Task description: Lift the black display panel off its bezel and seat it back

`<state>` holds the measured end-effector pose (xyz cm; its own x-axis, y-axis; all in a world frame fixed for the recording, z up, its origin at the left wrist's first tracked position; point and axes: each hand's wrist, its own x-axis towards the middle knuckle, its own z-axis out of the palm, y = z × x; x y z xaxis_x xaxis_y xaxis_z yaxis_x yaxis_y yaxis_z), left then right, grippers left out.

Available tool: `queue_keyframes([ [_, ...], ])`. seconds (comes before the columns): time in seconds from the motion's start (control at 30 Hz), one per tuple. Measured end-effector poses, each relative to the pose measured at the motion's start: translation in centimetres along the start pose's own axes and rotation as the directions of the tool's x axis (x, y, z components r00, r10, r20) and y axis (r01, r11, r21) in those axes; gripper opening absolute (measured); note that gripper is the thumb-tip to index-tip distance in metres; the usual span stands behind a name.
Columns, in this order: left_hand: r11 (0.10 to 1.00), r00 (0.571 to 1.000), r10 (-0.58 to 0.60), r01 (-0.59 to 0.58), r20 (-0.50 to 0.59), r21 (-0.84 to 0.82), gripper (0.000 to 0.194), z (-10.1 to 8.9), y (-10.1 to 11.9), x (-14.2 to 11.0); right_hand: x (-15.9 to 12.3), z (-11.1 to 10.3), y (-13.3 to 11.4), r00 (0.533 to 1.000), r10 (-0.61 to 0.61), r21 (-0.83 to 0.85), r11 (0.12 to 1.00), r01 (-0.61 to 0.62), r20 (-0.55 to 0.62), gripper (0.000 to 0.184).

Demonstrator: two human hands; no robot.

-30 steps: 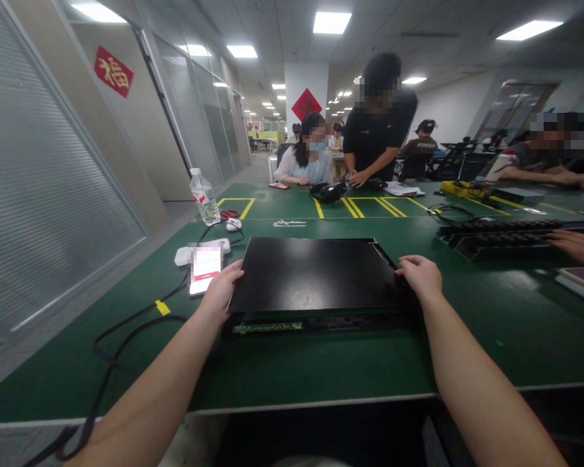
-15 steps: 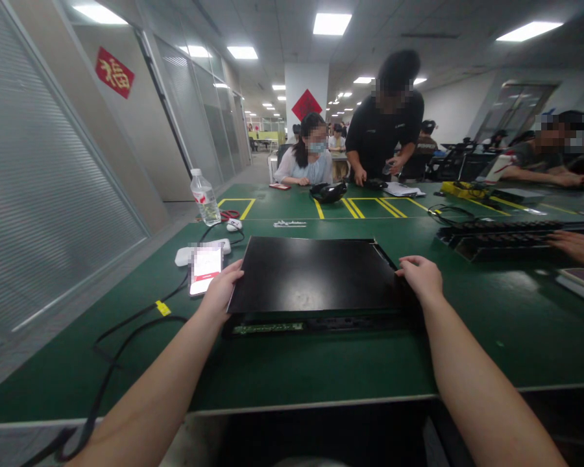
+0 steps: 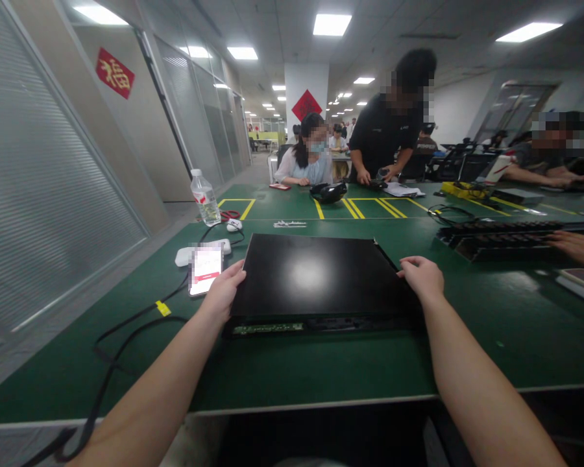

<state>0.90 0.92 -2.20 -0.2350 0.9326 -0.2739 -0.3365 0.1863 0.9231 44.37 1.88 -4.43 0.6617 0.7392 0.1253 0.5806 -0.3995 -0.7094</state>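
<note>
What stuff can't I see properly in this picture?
In the head view:
What lies under the black panel: the panel covers it.
Writing on the phone: blurred, partly pixelated.
The arm behind the neighbour's hand: cut off by the right edge.
What the small white pieces are: too small to tell.

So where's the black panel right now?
In the head view, the panel is near the middle, between the left hand and the right hand, with a green circuit strip just below its near edge.
</note>
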Motion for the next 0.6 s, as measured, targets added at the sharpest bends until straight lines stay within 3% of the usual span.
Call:
queue_keyframes([
  [0.6, 0.991, 0.999, -0.008, 0.012, -0.034, 0.136, 0.050, 0.4, 0.1, -0.7, -0.2, 0.1, -0.3, 0.998, -0.044, -0.222, 0.974, 0.053, 0.044, 0.038],
])
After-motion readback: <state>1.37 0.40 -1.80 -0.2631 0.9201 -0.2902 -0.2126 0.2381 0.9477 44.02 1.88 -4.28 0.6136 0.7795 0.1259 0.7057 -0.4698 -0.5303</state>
